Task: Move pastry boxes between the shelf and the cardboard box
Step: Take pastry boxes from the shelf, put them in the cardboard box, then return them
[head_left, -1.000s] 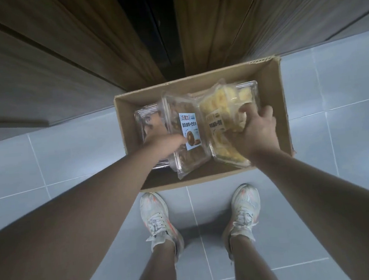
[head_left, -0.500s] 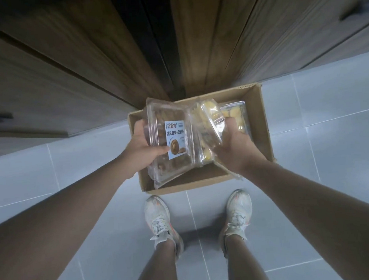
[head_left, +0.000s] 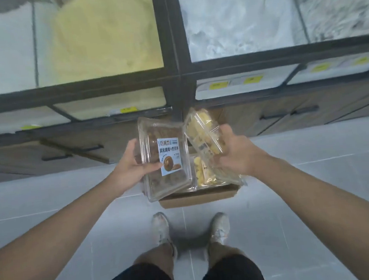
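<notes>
My left hand grips a clear plastic box of dark chocolate pastries with a blue and white label, held up above the cardboard box on the floor. A clear box of yellow pastries is tilted in the grip of my right hand. Both boxes are lifted in front of the black-framed shelf. One more yellow pastry box still lies inside the cardboard box, mostly hidden behind the two held ones.
The shelf has glass-fronted bins of yellow and white goods, with yellow price tags below. Wooden cabinet drawers with dark handles run under it. My feet stand on grey floor tiles just behind the cardboard box.
Both hands have lifted their pastry boxes out of the cardboard box and upward. The view has tilted up from the cabinet fronts to the shelf.
</notes>
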